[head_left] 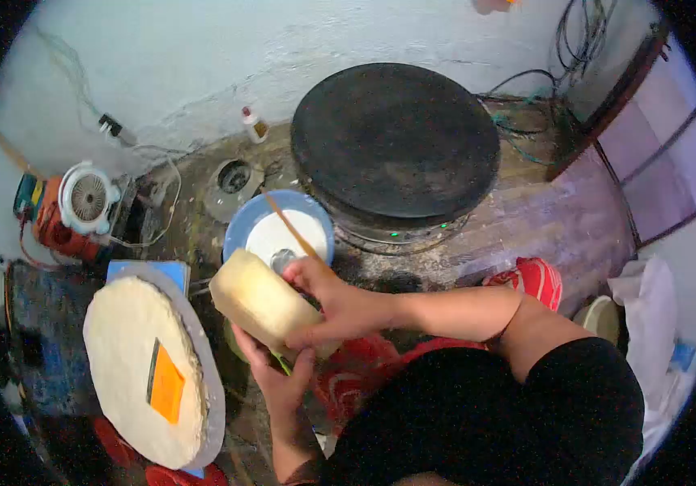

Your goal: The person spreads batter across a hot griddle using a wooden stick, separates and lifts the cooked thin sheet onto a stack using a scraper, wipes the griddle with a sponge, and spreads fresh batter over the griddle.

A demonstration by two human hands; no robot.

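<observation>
Near the middle of your view, toward 8 o'clock, a pale yellowish block [255, 296] is tilted between your two bare hands. Your left hand [283, 385] holds it from below, on its 6 o'clock side, fingers and thumb spread along it. Your right hand [336, 301] grips it from the 2 o'clock side, fingers curled. A thin wooden stick [289, 223] slants across the blue bowl [233, 231] of white contents at 9 o'clock, its lower end close to your right fingers; you cannot tell whether they touch it. At 8 o'clock, farther out, lies a broad, pale round slab [125, 356] with an orange piece [168, 394] on top. A large black round plate [396, 138] sits at 1 o'clock, and a small bottle [255, 127] at 11.
</observation>
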